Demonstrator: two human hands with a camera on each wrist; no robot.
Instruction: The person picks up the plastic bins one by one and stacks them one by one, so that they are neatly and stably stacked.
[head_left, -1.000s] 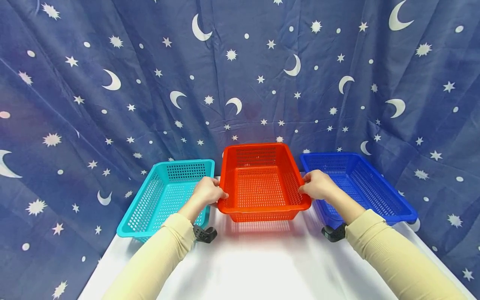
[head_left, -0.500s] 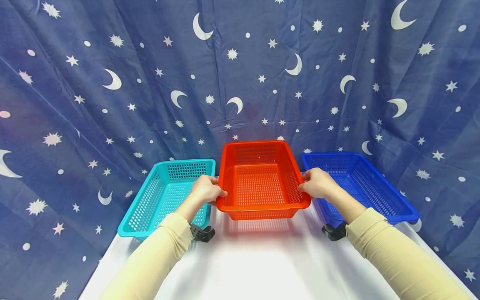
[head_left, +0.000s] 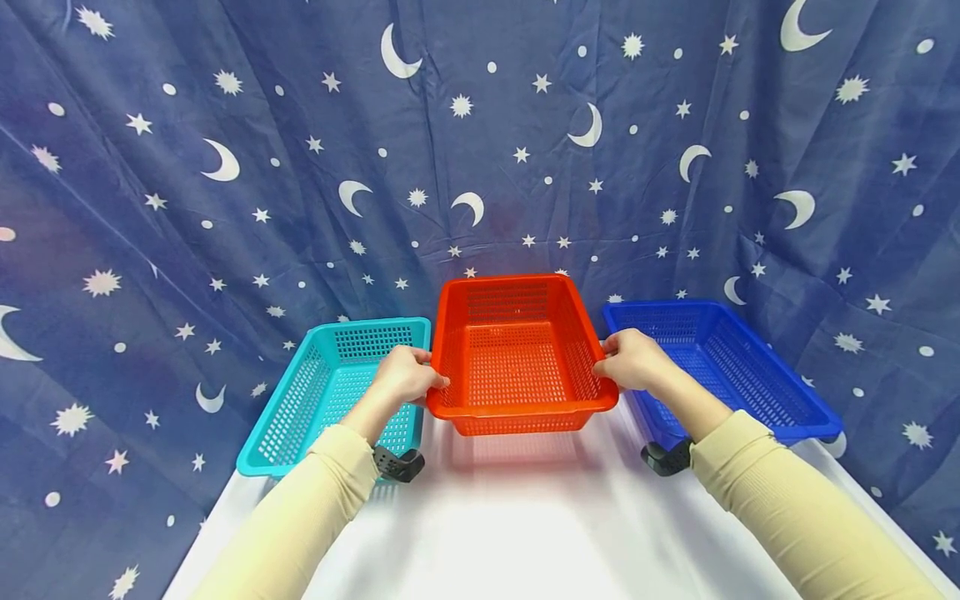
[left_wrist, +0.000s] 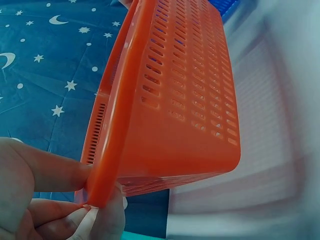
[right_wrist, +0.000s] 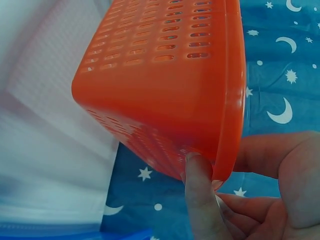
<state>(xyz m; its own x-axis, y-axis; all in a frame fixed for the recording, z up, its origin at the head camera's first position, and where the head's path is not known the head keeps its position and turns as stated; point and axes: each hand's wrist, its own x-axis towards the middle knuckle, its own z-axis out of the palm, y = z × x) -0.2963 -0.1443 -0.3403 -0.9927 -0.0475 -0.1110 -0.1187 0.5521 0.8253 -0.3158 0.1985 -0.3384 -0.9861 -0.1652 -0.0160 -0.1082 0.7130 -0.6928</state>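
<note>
A red-orange plastic basket [head_left: 517, 423] with slotted walls hangs level between my two hands, its shadow on the white table below. My left hand [head_left: 405, 373] pinches its left rim near the front corner. In the left wrist view the thumb [left_wrist: 60, 170] lies inside the rim, with fingers underneath and outside. On the opposite side my right hand [head_left: 636, 360] pinches the right rim in the same manner. The right wrist view shows a fingertip [right_wrist: 197, 172] pressed against the basket's outer wall. Nothing lies inside the basket.
A teal basket [head_left: 348, 387] stands at the left on the white table [head_left: 517, 533], partly behind my left forearm. At the right stands a blue basket [head_left: 693, 367], partly behind my right hand. A dark blue curtain [head_left: 487, 150] with moons and stars hangs behind.
Both hands have raised the red basket slightly and shifted it a little to the left. Their grip on the rim stays the same. The teal and blue baskets have stayed put.
</note>
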